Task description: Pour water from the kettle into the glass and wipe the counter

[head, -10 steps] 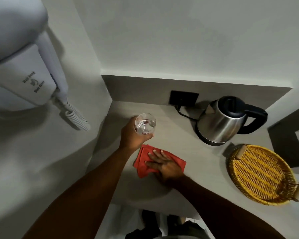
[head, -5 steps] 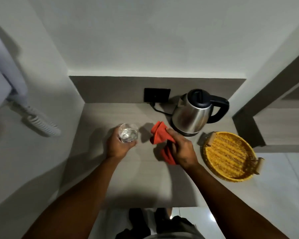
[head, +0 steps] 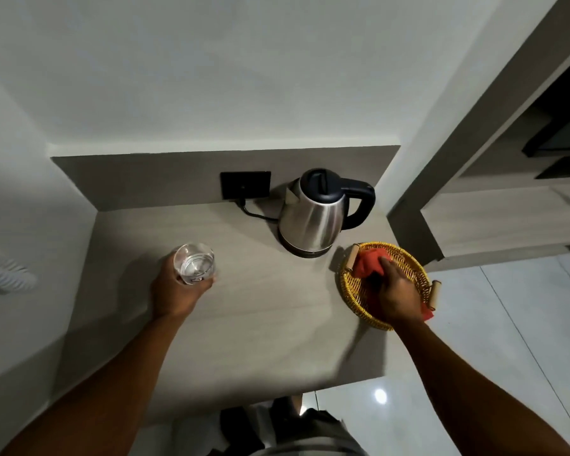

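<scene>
A steel kettle (head: 313, 215) with a black lid and handle stands on its base at the back of the grey counter (head: 264, 324). My left hand (head: 175, 291) is shut around a clear glass (head: 194, 264) holding some water, at the counter's left middle. My right hand (head: 396, 291) grips a red cloth (head: 369, 263) and holds it inside the yellow wicker basket (head: 352, 291) at the counter's right edge. A corner of the cloth shows below my wrist.
A black wall socket (head: 246, 184) with the kettle's cord sits on the backsplash. Walls close in the counter on the left and at the back. A white coiled cord (head: 4, 274) hangs on the left wall. Tiled floor lies to the right.
My right hand has carried the red cloth from the middle of the counter rightward into the wicker basket. My left hand stays on the glass. The view has shifted right.
</scene>
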Available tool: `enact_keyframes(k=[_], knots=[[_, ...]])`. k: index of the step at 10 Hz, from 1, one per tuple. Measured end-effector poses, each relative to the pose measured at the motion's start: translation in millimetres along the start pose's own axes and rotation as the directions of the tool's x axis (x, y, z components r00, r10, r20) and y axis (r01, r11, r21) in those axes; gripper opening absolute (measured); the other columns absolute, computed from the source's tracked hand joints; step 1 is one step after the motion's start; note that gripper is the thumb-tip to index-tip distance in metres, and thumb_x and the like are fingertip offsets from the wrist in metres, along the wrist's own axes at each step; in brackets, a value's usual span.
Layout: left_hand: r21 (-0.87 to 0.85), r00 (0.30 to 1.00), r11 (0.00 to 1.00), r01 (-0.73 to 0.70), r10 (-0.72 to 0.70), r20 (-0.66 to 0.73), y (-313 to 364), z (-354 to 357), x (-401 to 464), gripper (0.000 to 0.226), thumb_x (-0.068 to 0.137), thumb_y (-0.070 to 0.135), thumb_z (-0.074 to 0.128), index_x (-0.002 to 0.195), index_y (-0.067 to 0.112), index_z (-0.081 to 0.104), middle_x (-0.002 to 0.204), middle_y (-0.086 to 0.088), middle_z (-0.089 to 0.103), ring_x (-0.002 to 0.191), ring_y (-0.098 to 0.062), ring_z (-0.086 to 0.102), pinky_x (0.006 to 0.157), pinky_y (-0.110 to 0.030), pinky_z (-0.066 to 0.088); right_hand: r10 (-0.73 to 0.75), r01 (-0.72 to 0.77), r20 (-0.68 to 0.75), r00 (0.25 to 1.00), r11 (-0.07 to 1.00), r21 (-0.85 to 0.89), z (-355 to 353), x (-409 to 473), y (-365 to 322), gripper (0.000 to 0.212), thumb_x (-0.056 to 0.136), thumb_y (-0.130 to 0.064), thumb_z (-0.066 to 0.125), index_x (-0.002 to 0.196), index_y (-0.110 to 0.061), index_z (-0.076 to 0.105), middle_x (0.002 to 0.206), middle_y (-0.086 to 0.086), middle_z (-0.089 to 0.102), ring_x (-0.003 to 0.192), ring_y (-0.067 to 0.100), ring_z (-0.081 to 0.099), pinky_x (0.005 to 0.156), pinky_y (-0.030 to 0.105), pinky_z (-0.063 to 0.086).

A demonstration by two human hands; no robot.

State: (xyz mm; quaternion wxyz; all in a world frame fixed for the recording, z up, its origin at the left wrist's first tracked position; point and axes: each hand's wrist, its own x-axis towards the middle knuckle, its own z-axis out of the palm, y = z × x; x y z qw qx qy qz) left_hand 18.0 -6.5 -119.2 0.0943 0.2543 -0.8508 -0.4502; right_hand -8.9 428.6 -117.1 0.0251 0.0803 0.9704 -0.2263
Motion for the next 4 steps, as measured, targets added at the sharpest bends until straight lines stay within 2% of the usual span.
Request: enact_keyframes(k=[1,2,3,4], knots=[[-0.002,1.000,1.000,-0.014,0.014,-0.004,-1,-1,2,0.084,0.052,0.025,0.098,0.126,0.017,0.059,0.120,-0.005,0.069,0.107,-0.024,0.066,0.087,-0.028,0.049,0.056,-0.050,0.093,0.994,0.997,-0.065,20,4,5,0.052,0.102,-0.011,0.040,0.152,-0.023,0.035,0.160,0.013,0.029,0.142,0.037,0.036,0.103,0.052,0.043],[-0.032,1.000,0.999,-0.004,0.004,0.004,-5,1,0,0.081,0.053,0.027,0.097,0.125,0.021,0.061,0.117,-0.001,0.071,0.103,-0.019,0.068,0.088,-0.030,0.052,0.095,-0.085,0.130,0.987,0.993,-0.087,22,7,1,0.051,0.103,-0.014,0.037,0.153,-0.024,0.033,0.163,0.013,0.023,0.148,0.034,0.024,0.110,0.054,0.036],[-0.113,0.998,0.992,0.052,-0.047,0.047,-15,6,0,0.080,0.056,0.017,0.096,0.128,0.017,0.059,0.117,-0.005,0.071,0.104,-0.020,0.070,0.091,-0.035,0.056,0.101,-0.098,0.155,0.983,0.995,-0.029,13,9,0,0.051,0.103,-0.019,0.040,0.154,-0.023,0.031,0.163,0.015,0.022,0.148,0.036,0.021,0.115,0.055,0.030],[-0.093,0.995,0.992,0.080,-0.075,0.058,-19,9,-14,0.076,0.059,0.013,0.095,0.125,0.009,0.058,0.115,-0.005,0.069,0.104,-0.021,0.067,0.086,-0.028,0.049,0.063,-0.064,0.026,0.998,0.996,0.059,4,-1,-22,0.059,0.102,-0.028,0.048,0.155,-0.020,0.025,0.164,0.014,0.019,0.150,0.033,0.015,0.120,0.052,0.022]])
